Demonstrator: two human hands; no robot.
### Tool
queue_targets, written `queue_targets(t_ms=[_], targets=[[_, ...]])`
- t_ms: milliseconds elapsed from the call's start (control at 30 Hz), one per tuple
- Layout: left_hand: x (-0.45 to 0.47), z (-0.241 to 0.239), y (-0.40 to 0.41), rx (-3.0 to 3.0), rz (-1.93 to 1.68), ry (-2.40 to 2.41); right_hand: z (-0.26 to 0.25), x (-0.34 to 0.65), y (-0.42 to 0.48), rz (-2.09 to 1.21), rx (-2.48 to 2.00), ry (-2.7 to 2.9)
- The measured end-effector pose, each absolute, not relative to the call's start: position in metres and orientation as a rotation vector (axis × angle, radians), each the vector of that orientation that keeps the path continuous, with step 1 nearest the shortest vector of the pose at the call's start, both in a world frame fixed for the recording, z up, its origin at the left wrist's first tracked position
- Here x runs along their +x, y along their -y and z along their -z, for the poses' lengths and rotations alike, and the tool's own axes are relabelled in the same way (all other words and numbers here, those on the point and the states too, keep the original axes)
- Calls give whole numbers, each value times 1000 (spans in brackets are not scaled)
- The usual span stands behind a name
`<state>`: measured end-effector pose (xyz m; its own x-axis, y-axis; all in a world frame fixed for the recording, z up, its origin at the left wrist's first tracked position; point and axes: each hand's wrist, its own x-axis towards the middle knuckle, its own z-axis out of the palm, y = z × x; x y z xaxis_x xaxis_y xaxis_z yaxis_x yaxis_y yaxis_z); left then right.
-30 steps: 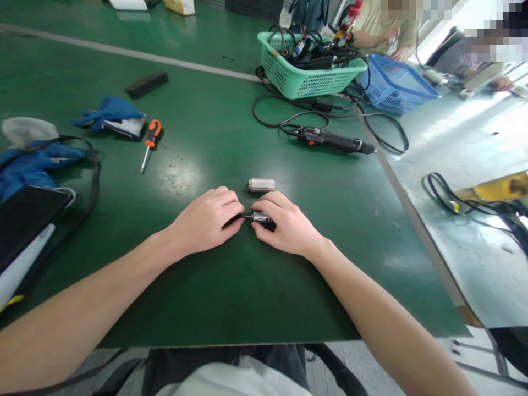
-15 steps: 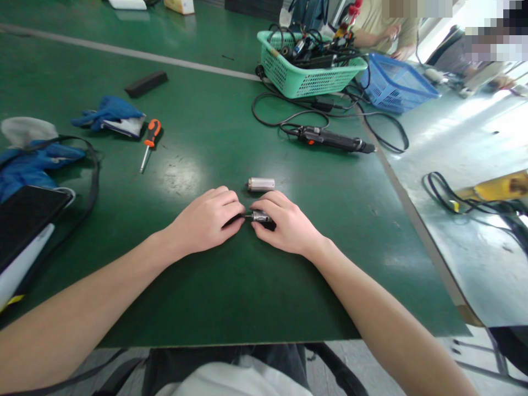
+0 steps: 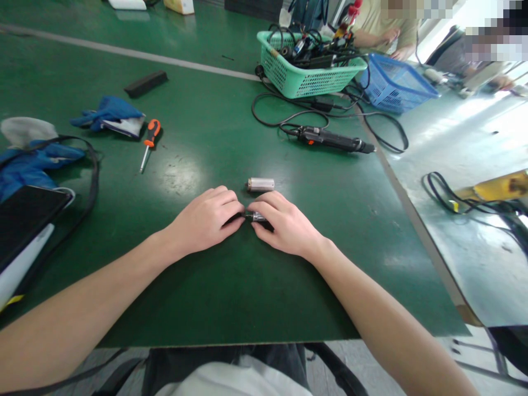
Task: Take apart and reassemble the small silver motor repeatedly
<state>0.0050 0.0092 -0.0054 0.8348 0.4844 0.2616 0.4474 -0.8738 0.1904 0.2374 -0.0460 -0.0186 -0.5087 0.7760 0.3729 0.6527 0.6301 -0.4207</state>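
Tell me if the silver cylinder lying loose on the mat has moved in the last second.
No. The silver cylinder lies in the same spot on the green mat, just beyond the right hand, and just as far from the screwdriver.

screwdriver point(image 3: 148, 143) beside blue cloth point(image 3: 109, 113) | electric driver point(image 3: 334, 140) near green basket point(image 3: 305, 80) | blue basket point(image 3: 396, 85)

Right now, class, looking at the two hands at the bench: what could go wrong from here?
1. The small metal part pinched between the left hand and right hand is mostly hidden; it could slip free.
2. The loose silver cylinder lies just beyond the hands and might roll if nudged.
3. The cable of the electric screwdriver loops nearby and could snag.
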Motion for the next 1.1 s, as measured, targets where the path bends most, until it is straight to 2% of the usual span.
queue_targets(t_ms=[233, 433, 767, 1100], targets=[[3, 9, -13, 2874, -418, -789, 2, 236, 51, -213, -1132, 2531], [3, 9, -13, 2847, -412, -792, -19, 252, 52, -187, -1405, 2609], [1, 8, -11, 2829, -422, -797, 0, 412, 39, 61, -2189, 2078], [1, 9, -10, 2823, -442, -791, 14, 453, 46, 105, -2326, 1872]])
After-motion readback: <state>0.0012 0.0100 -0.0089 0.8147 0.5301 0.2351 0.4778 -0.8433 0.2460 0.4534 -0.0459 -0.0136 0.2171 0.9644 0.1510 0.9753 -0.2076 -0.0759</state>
